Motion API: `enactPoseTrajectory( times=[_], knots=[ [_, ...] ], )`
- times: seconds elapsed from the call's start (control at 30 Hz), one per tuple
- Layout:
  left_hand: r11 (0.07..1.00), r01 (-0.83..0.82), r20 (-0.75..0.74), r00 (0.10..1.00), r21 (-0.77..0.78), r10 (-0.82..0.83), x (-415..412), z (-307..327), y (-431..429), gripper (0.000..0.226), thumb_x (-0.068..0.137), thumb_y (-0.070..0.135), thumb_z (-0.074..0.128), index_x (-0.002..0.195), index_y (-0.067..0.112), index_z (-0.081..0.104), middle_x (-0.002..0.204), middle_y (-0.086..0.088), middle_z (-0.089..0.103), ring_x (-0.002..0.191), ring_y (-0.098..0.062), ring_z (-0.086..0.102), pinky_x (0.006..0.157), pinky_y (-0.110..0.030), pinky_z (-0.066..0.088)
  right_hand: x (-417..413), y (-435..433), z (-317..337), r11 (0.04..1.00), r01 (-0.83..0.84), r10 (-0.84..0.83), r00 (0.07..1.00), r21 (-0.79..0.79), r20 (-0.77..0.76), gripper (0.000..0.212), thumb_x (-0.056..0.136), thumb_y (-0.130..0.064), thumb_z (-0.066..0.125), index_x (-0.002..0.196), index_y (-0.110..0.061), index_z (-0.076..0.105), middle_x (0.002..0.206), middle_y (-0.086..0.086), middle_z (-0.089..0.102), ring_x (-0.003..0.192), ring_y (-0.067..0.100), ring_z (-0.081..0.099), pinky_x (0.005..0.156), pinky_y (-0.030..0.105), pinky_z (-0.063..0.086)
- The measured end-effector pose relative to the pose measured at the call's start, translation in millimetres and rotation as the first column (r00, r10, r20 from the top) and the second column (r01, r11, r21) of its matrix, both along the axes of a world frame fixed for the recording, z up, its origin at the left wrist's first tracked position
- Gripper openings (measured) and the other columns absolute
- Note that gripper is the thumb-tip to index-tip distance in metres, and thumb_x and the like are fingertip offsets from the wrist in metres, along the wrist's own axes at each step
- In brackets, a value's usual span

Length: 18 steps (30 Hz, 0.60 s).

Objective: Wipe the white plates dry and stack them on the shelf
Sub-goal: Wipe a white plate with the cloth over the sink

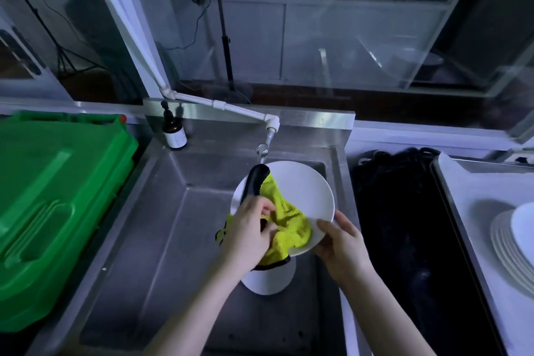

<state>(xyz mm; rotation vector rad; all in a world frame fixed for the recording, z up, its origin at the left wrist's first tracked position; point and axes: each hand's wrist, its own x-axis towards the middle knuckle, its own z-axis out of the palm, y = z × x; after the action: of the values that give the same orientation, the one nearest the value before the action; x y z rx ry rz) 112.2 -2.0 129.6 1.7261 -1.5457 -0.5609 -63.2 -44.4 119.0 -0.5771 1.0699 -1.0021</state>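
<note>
The plate [303,193] in the right hand [341,243] shows a smooth, glossy white glaze. The cloth [289,228] under the left hand [248,234] is nubbly, matt yellow-green fabric edged in black. Below both hands, the sink [161,225] is brushed metal with a dull sheen. Left of the left hand, the green lid [57,196] is semi-glossy moulded plastic. Right of the right hand, the plate stack [505,248] is glossy white.

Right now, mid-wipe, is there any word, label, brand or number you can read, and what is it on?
No text is legible in this view.
brown pump bottle: white label, print too small and blurred to read.
green plastic lid: moulded ridges only, no lettering visible.
white plate, yellow cloth: no markings visible.
</note>
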Motion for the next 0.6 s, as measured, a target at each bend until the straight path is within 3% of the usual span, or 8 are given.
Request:
enactPoseTrajectory(
  times=[0.03, 0.1, 0.17, 0.27, 0.4, 0.43, 0.5, 0.6],
  knots=[
    [0.998, 0.064, 0.164, 0.984, 0.008, -0.065, 3, 0, 3, 0.025, 0.085, 0.011, 0.066, 0.11, 0.016, 0.064, 0.112, 0.004, 0.058, 0.105, -0.013, 0.055, 0.087, -0.016, 0.039, 0, 0, 2, 1.0, 0.005, -0.005, 1.0, 0.001, 0.007, 0.03, 0.093, 0.008, 0.049, 0.111, -0.008, 0.067, 0.094, 0.019, 0.074, 0.076, 0.033, 0.072, 0.06, 0.046, 0.061],
    [0.987, 0.154, 0.346, 0.925, 0.041, -0.159, 3, 2, 10, 0.04, 0.086, 0.026, 0.063, 0.126, 0.022, 0.062, 0.127, 0.01, 0.054, 0.116, -0.011, 0.049, 0.091, -0.012, 0.033, 1, -1, 6, 1.0, 0.007, -0.007, 1.0, -0.008, 0.006, 0.03, 0.093, 0.008, 0.05, 0.11, -0.009, 0.068, 0.092, 0.019, 0.074, 0.074, 0.032, 0.072, 0.056, 0.042, 0.059],
    [0.975, 0.211, 0.411, 0.884, 0.071, -0.221, -2, 8, 14, 0.05, 0.088, 0.035, 0.056, 0.137, 0.027, 0.055, 0.138, 0.01, 0.05, 0.123, -0.013, 0.047, 0.101, -0.02, 0.037, 3, -2, 11, 1.0, -0.001, 0.001, 1.0, -0.027, -0.002, 0.029, 0.093, 0.007, 0.051, 0.109, -0.01, 0.068, 0.091, 0.019, 0.073, 0.071, 0.03, 0.071, 0.056, 0.039, 0.059],
    [0.961, 0.272, 0.438, 0.858, 0.054, -0.268, -12, 13, 6, 0.046, 0.095, 0.028, 0.047, 0.141, 0.023, 0.052, 0.149, 0.002, 0.046, 0.133, -0.019, 0.046, 0.111, -0.033, 0.037, 7, -2, 16, 0.997, -0.039, 0.039, 0.999, -0.064, -0.002, 0.028, 0.095, 0.007, 0.049, 0.111, -0.006, 0.068, 0.088, 0.018, 0.071, 0.07, 0.028, 0.068, 0.055, 0.036, 0.058],
    [0.951, 0.182, 0.5, 0.817, 0.251, -0.288, -3, 12, -18, 0.05, 0.104, 0.038, 0.031, 0.153, 0.038, 0.021, 0.163, 0.016, 0.012, 0.149, -0.005, 0.01, 0.12, -0.042, 0.011, 7, 2, 20, 0.993, -0.081, 0.081, 0.997, -0.089, -0.008, 0.027, 0.094, 0.008, 0.049, 0.107, -0.005, 0.07, 0.091, 0.02, 0.07, 0.076, 0.029, 0.069, 0.061, 0.041, 0.06],
    [0.959, 0.107, 0.549, 0.801, 0.262, -0.24, 5, 12, -22, 0.052, 0.103, 0.04, 0.031, 0.153, 0.037, 0.018, 0.163, 0.015, 0.014, 0.148, -0.004, 0.013, 0.12, -0.041, 0.01, 5, 2, 23, 0.992, -0.076, 0.076, 0.997, -0.099, -0.009, 0.029, 0.093, 0.008, 0.05, 0.105, -0.007, 0.072, 0.091, 0.019, 0.071, 0.076, 0.029, 0.07, 0.061, 0.041, 0.06],
    [0.973, -0.067, 0.651, 0.753, 0.223, -0.097, 20, 17, -25, 0.055, 0.1, 0.043, 0.038, 0.151, 0.027, 0.025, 0.155, 0.006, 0.036, 0.141, -0.008, 0.033, 0.115, -0.037, 0.018, -1, -2, 29, 0.991, -0.046, 0.044, 0.999, -0.123, -0.016, 0.034, 0.092, 0.008, 0.051, 0.103, -0.013, 0.075, 0.091, 0.015, 0.074, 0.075, 0.026, 0.071, 0.064, 0.042, 0.061],
    [0.993, -0.113, 0.709, 0.703, 0.034, 0.056, 24, 32, -16, 0.035, 0.093, 0.042, 0.047, 0.117, 0.021, 0.06, 0.122, 0.003, 0.067, 0.113, -0.018, 0.06, 0.095, -0.036, 0.037, -8, -10, 39, 0.984, -0.028, 0.027, 1.0, -0.173, -0.009, 0.037, 0.092, 0.009, 0.05, 0.104, -0.015, 0.076, 0.092, 0.011, 0.075, 0.075, 0.024, 0.07, 0.067, 0.041, 0.059]
  ],
)
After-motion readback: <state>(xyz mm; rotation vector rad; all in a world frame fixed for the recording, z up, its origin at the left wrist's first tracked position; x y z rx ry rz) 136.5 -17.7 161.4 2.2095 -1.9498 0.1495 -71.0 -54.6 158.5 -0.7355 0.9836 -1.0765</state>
